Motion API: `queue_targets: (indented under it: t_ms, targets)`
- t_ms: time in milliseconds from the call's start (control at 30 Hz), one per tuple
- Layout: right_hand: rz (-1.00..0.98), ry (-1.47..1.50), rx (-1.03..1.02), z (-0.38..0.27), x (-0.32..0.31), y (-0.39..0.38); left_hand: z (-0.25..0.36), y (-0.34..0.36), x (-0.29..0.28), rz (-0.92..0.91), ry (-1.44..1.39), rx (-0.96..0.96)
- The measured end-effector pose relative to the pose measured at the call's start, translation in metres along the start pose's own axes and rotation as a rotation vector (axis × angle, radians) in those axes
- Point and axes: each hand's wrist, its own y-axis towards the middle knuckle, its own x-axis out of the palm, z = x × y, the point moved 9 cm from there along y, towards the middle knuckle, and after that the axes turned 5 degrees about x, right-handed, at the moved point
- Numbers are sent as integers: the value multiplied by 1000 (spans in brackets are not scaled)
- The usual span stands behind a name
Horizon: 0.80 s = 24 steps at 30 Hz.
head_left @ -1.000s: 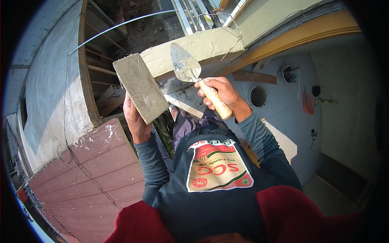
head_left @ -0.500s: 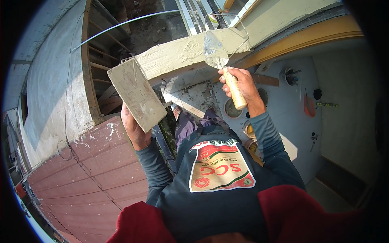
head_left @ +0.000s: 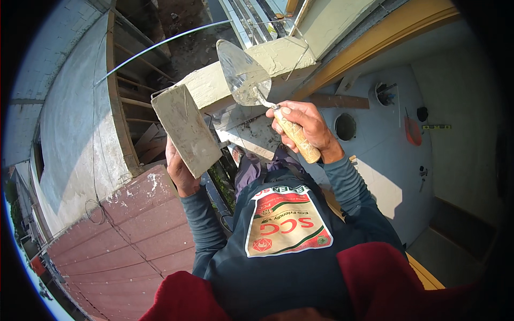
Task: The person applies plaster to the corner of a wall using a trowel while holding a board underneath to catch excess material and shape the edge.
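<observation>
My right hand is closed round the worn wooden handle of a trowel. Its leaf-shaped metal blade is wet and streaked, and points up and left over the plastered wall ledge. At the left, my left hand grips a rectangular plastering float from beneath, most of its fingers hidden behind the board. Grey-beige mortar film coats the float's upward face. The float's far end lies close to the ledge's near left end. A gap separates the trowel blade from the float.
Dark red boarding lies left of me, below a grey rendered wall. A pale pipe crosses beyond the ledge. Far below right, the floor holds a bucket with tools, a round container and a yellow-green spirit level.
The trowel has swung left and nearer the float, its blade now tilted up-left. My left hand and the float have shifted slightly right. The view has also moved a little.
</observation>
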Motion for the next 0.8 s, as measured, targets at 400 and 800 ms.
queue_targets:
  t_ms: [400,800]
  targets:
    - [428,-119,-360,-55,-77,-147,-141,95,185,-695,112,-280]
    - [384,-180,-168,-33,-82,-97,-96,65,87,-319,-125,-446]
